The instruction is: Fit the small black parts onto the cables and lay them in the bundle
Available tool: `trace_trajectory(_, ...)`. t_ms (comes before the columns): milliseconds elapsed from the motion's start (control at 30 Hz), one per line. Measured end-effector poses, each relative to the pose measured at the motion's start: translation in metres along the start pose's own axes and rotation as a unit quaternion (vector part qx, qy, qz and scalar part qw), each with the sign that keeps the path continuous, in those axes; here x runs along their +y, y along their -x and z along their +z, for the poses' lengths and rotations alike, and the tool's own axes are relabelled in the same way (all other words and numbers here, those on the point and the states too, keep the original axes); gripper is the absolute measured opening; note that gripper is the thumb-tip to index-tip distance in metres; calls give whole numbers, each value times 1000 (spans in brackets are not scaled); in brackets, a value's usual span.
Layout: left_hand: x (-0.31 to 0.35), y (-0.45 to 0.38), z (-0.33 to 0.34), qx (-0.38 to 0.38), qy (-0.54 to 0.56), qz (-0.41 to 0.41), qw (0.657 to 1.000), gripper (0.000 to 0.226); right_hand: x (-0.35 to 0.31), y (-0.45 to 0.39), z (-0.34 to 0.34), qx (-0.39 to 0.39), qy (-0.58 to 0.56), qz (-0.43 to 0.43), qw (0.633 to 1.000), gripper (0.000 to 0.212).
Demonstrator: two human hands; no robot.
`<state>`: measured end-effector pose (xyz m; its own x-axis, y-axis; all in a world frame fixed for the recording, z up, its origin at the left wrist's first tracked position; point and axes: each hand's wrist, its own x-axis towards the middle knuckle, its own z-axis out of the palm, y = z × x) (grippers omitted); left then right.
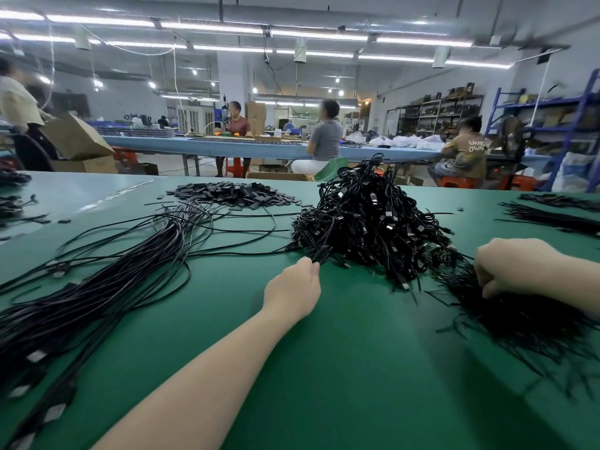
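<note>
1. Nearest us, our left forearm runs up across the green table (324, 368) to our left hand (293, 289); its fingers curl round a cable end at the near-left foot of the tangled heap (367, 222), so we judge it to be pinching one cable there
2. Our right hand (516, 266) comes in from the right with the wrist bent down, fingers curled into the fan of thin black strands (519, 319) just under it; it seems to grip a few, though the fingertips are hidden among them
3. We judge the step in hand to be picking the next cable out of the heap, before any part goes on it
4. The next move calls for drawing that one cable free without dragging its neighbours, then finding its bare end
5. To the left of our left hand lies the bundle (107, 280) of straightened cables, its plug ends toward us; a finished cable belongs alongside these
6. Beyond the bundle, well past our left hand, sits the pile of small black parts (233, 193); reaching it means stretching an arm forward over the loose loops of cable
7. Between our hands and just beyond them the heap rises tall and knotted, so pulling may tip it
8. Farthest off, other people sit at a long blue bench (259, 147)
</note>
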<state>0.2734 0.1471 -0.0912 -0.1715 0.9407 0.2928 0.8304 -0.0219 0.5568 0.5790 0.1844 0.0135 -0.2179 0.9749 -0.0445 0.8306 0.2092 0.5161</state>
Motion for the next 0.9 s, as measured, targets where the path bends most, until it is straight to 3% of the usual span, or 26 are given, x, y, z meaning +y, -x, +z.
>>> trace_trajectory(100,-2,-1,-3,-24,45,-10,999,36,-4,0,-4,24,47,3,999,13)
trace_trajectory(267,-6,-8,-7,-41,104,-12,994,38,-19,-2,-21,155,58,-2,986,12)
trace_trajectory(467,-5,-5,-5,-35,122,43,991,36,-98,2,-50,263,-102,-139,949,19)
trace_trajectory(567,-4,-2,-4,-42,84,77,993,37,-127,-3,-58,331,-100,-180,921,21)
trace_trajectory(900,-4,-3,-9,-66,64,87,992,33,-145,-27,-70,351,-114,-202,907,19)
